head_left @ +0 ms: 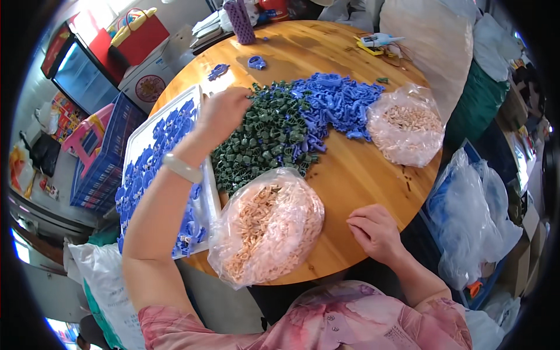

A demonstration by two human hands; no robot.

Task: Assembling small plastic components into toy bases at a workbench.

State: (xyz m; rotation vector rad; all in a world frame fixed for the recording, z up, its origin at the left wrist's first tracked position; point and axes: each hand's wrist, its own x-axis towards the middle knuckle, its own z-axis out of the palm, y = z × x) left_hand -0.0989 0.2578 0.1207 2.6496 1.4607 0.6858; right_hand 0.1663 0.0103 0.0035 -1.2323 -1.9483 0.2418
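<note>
My left hand (223,112) reaches over the far left edge of a heap of small dark green plastic parts (259,131). Its fingers are bent and closed, and I cannot make out what is between them. Against that heap lies a pile of blue plastic parts (335,96). Close to the table's near edge, my right hand (375,232) is curled closed; the inside of its grip is hidden. Between my forearms sits a clear plastic bag of small pale beige pieces (268,227). Under my left arm, a white tray (211,201) holds many blue parts (149,166).
A second bag of pale pieces (405,125) stands on the round wooden table (361,175) at the right. Two loose blue parts (256,62) and a purple perforated cylinder (239,22) are at the far side. A blue crate (99,169) stands left of the table.
</note>
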